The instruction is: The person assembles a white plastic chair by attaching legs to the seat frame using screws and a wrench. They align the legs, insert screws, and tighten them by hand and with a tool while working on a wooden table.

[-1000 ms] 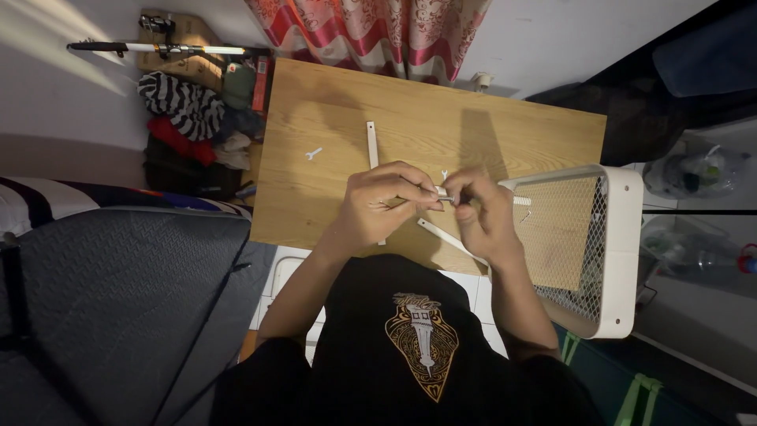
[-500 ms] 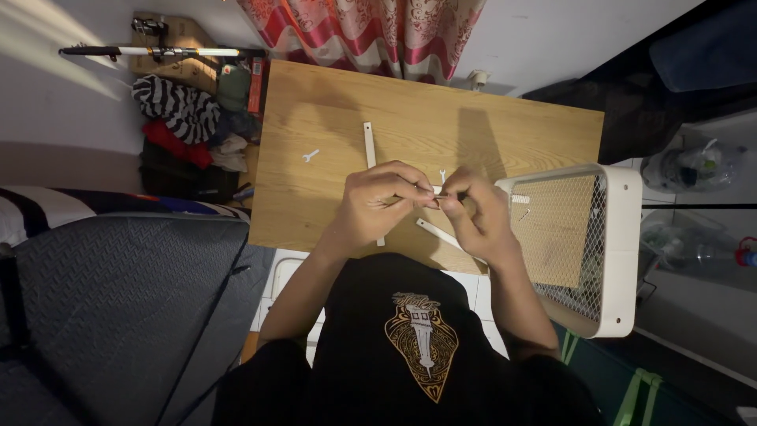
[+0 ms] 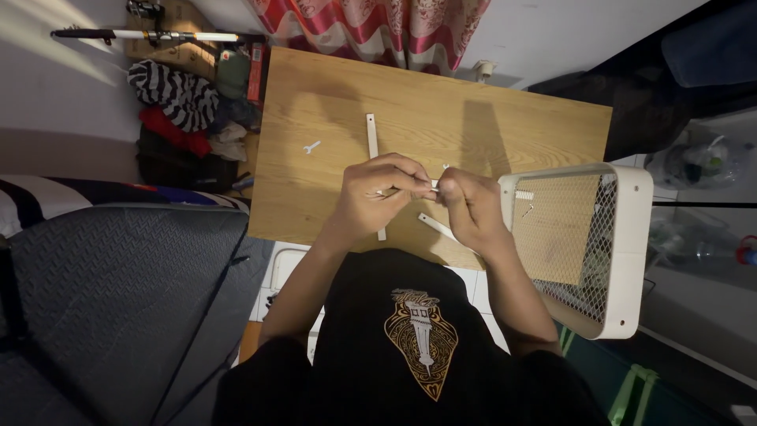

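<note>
We see a light oak-veneer rectangular table [image 3: 489, 118] against a white wall [image 3: 568, 31] with a red patterned curtain [image 3: 378, 28], a dark grey quilted sofa [image 3: 118, 300] on one side, piled clothes [image 3: 181, 102] beyond, and slanting light on the wall.

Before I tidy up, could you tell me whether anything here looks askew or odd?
Mostly the white mesh basket: it overhangs the wooden table edge. A small white wrench lies apart from the white strips. Both hands, left and right, pinch a small part.
</note>
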